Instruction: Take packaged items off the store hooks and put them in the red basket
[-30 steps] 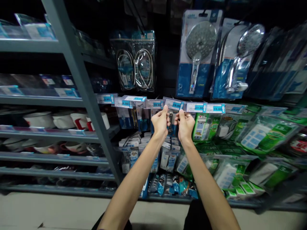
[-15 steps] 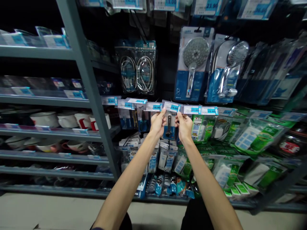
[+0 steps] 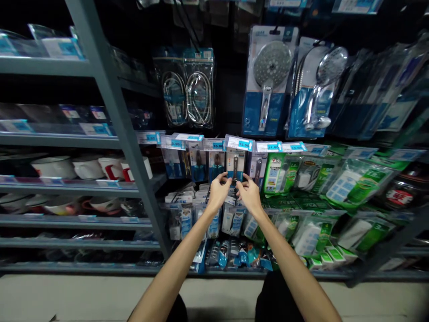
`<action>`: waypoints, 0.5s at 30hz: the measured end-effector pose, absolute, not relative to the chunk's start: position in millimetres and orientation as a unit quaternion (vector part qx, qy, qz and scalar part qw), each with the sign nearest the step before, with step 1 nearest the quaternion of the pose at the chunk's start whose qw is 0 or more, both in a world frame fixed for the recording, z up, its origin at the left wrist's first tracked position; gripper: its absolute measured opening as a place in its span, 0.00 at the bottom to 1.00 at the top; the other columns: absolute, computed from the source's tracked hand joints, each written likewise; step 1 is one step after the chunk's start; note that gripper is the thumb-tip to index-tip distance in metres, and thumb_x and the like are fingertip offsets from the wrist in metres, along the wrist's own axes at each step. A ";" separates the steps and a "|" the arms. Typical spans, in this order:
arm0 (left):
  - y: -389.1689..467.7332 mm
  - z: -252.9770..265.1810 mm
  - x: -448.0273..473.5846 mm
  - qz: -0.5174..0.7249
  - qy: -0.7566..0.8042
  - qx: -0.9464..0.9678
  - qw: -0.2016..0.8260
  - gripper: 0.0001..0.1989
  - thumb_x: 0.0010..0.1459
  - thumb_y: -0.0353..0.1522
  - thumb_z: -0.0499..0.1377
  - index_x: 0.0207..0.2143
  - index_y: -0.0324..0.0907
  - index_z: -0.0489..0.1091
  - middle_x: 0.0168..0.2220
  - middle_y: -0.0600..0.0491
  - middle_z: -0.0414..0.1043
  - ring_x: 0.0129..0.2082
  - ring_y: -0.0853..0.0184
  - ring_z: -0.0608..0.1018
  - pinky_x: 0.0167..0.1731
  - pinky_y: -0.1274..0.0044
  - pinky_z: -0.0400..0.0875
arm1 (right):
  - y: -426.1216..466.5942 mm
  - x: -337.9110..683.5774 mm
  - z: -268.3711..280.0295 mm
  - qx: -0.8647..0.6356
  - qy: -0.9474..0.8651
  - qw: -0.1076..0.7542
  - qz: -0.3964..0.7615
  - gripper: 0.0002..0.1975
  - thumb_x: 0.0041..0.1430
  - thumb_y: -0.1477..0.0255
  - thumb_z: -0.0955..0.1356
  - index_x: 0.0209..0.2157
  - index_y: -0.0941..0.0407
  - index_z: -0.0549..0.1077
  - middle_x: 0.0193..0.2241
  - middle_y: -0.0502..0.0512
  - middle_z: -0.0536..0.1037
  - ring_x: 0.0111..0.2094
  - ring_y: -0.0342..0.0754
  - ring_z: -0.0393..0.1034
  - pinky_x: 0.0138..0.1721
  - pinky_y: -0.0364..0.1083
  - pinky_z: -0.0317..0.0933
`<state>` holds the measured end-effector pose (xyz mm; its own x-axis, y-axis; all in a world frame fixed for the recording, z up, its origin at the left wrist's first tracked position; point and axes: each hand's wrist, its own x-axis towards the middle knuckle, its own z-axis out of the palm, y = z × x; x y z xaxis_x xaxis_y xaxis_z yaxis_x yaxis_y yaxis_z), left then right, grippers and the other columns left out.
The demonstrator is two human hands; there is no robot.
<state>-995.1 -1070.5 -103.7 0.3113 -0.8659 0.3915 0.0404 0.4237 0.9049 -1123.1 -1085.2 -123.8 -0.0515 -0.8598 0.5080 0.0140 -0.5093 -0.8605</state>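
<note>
A carded wrench pack (image 3: 235, 164) hangs at the middle of the rack, handle upward, behind a price tag (image 3: 239, 143) marked 15.00. My left hand (image 3: 219, 191) is closed at its lower left edge, thumb across the front. Opposite it, my right hand (image 3: 249, 195) is closed at the lower right edge, thumb also in front. The wrench's lower end is partly covered by my fingers. Packs of pliers (image 3: 217, 166) hang just left of the wrench pack, and another carded tool (image 3: 258, 169) hangs close on its right.
Shower head packs (image 3: 271, 85) and coiled hose packs (image 3: 199, 91) hang above. Green power strip packs (image 3: 348, 184) fill the right side. A grey rack post (image 3: 114, 107) stands left, beside shelves of mugs (image 3: 55, 167). Bagged goods (image 3: 231, 255) lie low down.
Both hands have dropped from the price tag to the lower edges of the wrench pack. More of the pack's front now shows. The view has shifted slightly.
</note>
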 end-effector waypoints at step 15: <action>-1019.4 -353.6 -913.4 -0.350 -0.766 0.534 0.073 0.15 0.44 0.52 0.60 0.30 0.58 0.77 0.25 0.65 0.80 0.30 0.58 0.81 0.34 0.75 0.71 | -665.7 -1411.0 -335.2 -0.232 0.853 0.085 -0.460 0.17 0.60 0.63 0.68 0.45 0.59 0.77 0.31 0.59 0.80 0.31 0.53 0.73 0.34 0.49 0.66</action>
<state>-913.4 -1019.4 -353.6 -0.4183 -0.8699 -0.2614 -0.7672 0.1844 0.6143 -1411.0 -665.7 -335.2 -0.8783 -0.4732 0.0683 -0.3172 0.4698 -0.8238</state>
